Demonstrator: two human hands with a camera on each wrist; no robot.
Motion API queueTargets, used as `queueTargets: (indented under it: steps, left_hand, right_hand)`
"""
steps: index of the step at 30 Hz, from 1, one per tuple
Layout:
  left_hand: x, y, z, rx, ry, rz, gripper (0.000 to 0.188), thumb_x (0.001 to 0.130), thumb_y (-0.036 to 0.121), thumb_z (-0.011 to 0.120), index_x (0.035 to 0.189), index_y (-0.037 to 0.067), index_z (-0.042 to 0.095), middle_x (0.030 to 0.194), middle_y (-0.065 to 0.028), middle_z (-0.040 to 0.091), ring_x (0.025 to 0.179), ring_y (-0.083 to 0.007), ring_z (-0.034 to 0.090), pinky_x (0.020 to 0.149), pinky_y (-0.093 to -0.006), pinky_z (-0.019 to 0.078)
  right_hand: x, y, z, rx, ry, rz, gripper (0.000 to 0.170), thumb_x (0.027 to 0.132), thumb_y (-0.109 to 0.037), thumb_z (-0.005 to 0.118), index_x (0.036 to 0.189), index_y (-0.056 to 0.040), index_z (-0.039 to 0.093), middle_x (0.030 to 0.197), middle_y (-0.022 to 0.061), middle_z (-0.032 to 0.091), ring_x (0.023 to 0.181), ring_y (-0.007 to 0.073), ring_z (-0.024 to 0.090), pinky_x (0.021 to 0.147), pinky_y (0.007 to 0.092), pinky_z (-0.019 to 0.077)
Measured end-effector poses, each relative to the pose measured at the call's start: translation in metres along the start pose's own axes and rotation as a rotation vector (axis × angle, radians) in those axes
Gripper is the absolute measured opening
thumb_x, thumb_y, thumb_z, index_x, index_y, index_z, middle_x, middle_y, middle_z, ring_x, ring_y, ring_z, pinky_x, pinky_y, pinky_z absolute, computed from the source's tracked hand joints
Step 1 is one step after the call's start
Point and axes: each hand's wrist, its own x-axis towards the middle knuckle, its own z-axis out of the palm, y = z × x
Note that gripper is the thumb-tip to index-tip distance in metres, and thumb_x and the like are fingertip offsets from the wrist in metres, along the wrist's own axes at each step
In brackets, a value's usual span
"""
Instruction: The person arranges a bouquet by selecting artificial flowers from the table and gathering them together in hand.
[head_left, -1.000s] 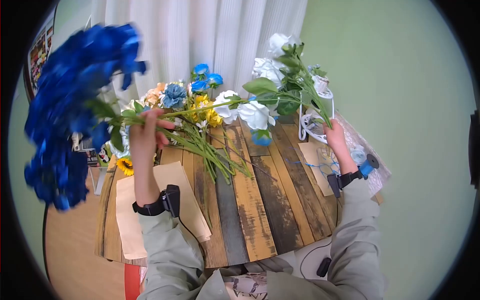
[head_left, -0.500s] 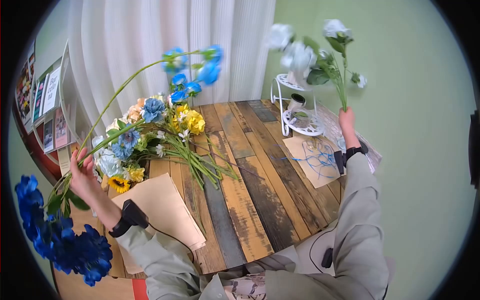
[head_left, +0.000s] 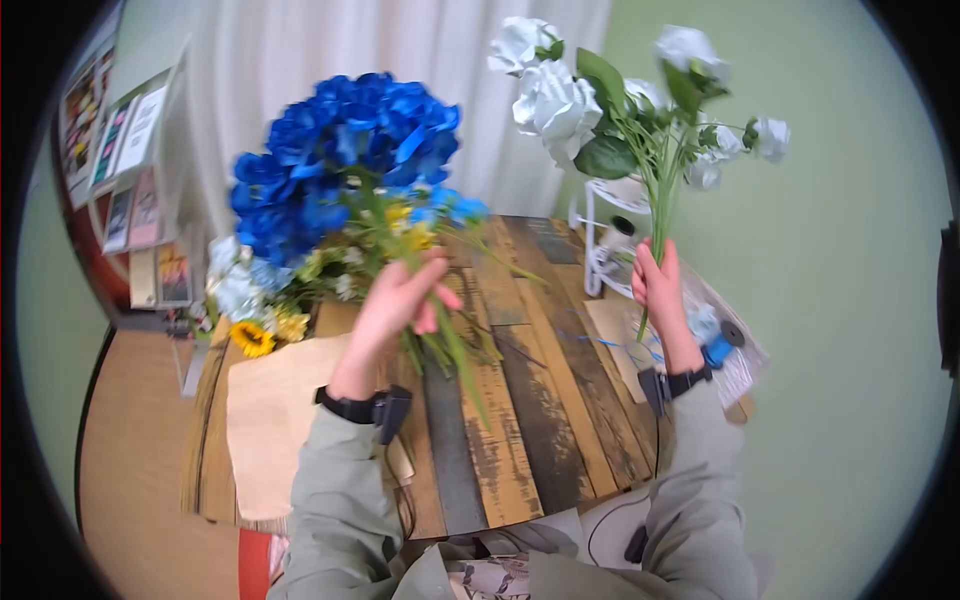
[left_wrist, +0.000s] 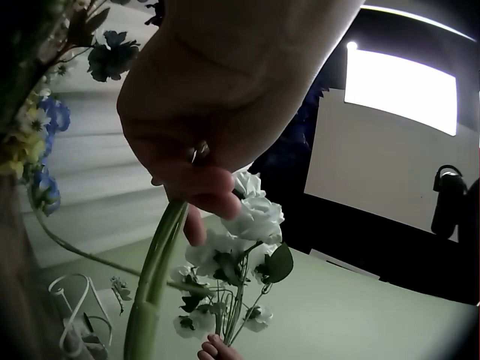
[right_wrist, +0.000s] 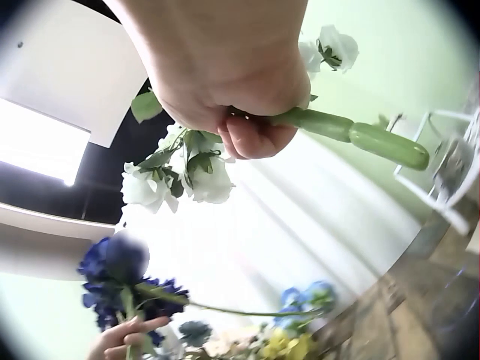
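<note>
In the head view my left hand (head_left: 400,295) grips a bundle of green stems (left_wrist: 154,292) over the table. Big deep-blue hydrangeas (head_left: 350,140) rise above that hand. One long stem runs out sideways from the same hand toward bright blue flowers (right_wrist: 307,296) in the right wrist view. My right hand (head_left: 660,285) grips several white roses (head_left: 555,105) with green leaves, held upright at the right. Its curled fingers wrap thick green stem ends (right_wrist: 367,139), which stick out below the fist. The two bunches are apart.
A sunflower (head_left: 252,338) and other mixed flowers lie at the table's left back, beside brown paper sheets (head_left: 285,425). A white wire stand (head_left: 590,235), blue ribbon spool (head_left: 724,343) and clear wrap (head_left: 745,365) sit right. A brochure rack (head_left: 135,150) stands far left.
My left hand swung down to the far left, then came back to the middle, and the hydrangeas now stand up. My right hand has lifted the white roses off the left and turned them upright.
</note>
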Motion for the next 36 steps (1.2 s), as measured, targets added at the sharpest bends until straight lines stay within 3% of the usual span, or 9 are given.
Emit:
queueTargets:
  steps: [3,10,15,21,24,27,30,32,36]
  left_hand:
    - [0.001,-0.008,0.009,-0.107,0.020,0.028,0.048,0.094,0.027,0.048,0.126,-0.009,0.042,0.073,-0.0093,0.066,0.037,-0.0073,0.045,0.035,-0.0198,0.0349]
    - [-0.007,-0.002,0.011,0.075,0.005,0.033,0.053,0.092,0.031,0.051,0.128,-0.007,0.041,0.098,-0.0097,0.067,0.040,-0.0040,0.041,0.038,-0.0188,0.0299]
    - [-0.010,0.004,0.005,0.088,0.087,0.099,0.050,0.085,0.031,0.063,0.120,0.000,0.046,0.083,-0.0023,0.060,0.045,-0.0039,0.039,0.039,-0.0200,0.0289]
    - [-0.006,-0.003,0.007,-0.009,0.161,0.121,0.045,0.082,0.026,0.068,0.114,0.002,0.048,0.075,0.0027,0.053,0.045,-0.0017,0.038,0.039,-0.0192,0.0271]
    - [0.022,-0.057,0.000,0.243,0.322,0.393,0.052,0.080,0.026,0.069,0.121,0.003,0.047,0.100,-0.0063,0.058,0.081,-0.0117,0.056,0.071,-0.0263,0.0468]
    - [0.027,-0.086,-0.009,0.969,0.699,0.627,0.057,0.079,0.031,0.069,0.123,0.004,0.046,0.113,-0.0102,0.054,0.102,-0.0166,0.053,0.090,-0.0314,0.0416]
    - [-0.057,-0.102,0.006,0.395,0.639,0.613,0.039,0.082,0.027,0.066,0.111,0.003,0.055,0.092,-0.0070,0.063,0.083,-0.0189,0.061,0.075,-0.0321,0.0487]
    - [-0.053,-0.084,0.018,0.434,0.488,0.411,0.037,0.083,0.028,0.066,0.108,0.004,0.055,0.087,-0.0055,0.061,0.076,-0.0165,0.059,0.068,-0.0300,0.0471]
    - [-0.007,-0.017,0.013,0.491,0.183,-0.008,0.033,0.084,0.031,0.066,0.103,0.007,0.054,0.078,-0.0026,0.059,0.062,-0.0116,0.056,0.054,-0.0259,0.0441]
  right_hand:
    - [-0.025,-0.015,0.050,0.484,-0.187,-0.011,0.029,0.098,-0.029,0.039,0.108,-0.0026,0.042,0.065,-0.0009,0.038,0.043,0.0067,0.034,0.039,0.0179,0.0238]
    - [-0.063,-0.008,0.155,0.260,-0.347,-0.016,0.028,0.098,-0.031,0.038,0.099,-0.0034,0.044,0.062,-0.0026,0.040,0.048,0.0046,0.038,0.040,0.0195,0.0291]
    - [-0.075,0.012,0.183,0.078,-0.446,-0.125,0.027,0.098,-0.027,0.039,0.093,-0.0020,0.048,0.058,0.0003,0.044,0.049,0.0078,0.041,0.044,0.0255,0.0325]
    - [-0.081,0.006,0.189,-0.208,-0.327,-0.444,0.022,0.091,-0.022,0.052,0.091,0.0004,0.051,0.066,0.0166,0.055,0.060,0.0341,0.055,0.054,0.0383,0.0413]
    - [-0.079,0.016,0.188,-0.197,-0.329,-0.468,0.023,0.088,-0.022,0.056,0.093,0.0002,0.051,0.073,0.0209,0.057,0.067,0.0415,0.055,0.058,0.0402,0.0427]
    - [-0.081,0.019,0.186,-0.234,-0.374,-0.490,0.025,0.088,-0.023,0.057,0.095,0.0003,0.051,0.072,0.0161,0.056,0.062,0.0343,0.056,0.056,0.0387,0.0428]
    - [-0.089,0.022,0.185,-0.165,-0.374,-0.458,0.026,0.088,-0.024,0.057,0.099,-0.0017,0.050,0.068,0.0066,0.052,0.055,0.0193,0.052,0.051,0.0311,0.0399]
    - [-0.093,0.022,0.185,0.233,-0.331,0.023,0.021,0.091,-0.026,0.053,0.096,-0.0057,0.048,0.062,-0.0025,0.040,0.050,0.0060,0.039,0.044,0.0234,0.0312]
    - [-0.087,0.000,0.180,0.616,-0.288,0.153,0.024,0.096,-0.031,0.043,0.084,-0.0102,0.044,0.059,-0.0052,0.031,0.043,0.0035,0.027,0.038,0.0206,0.0190]
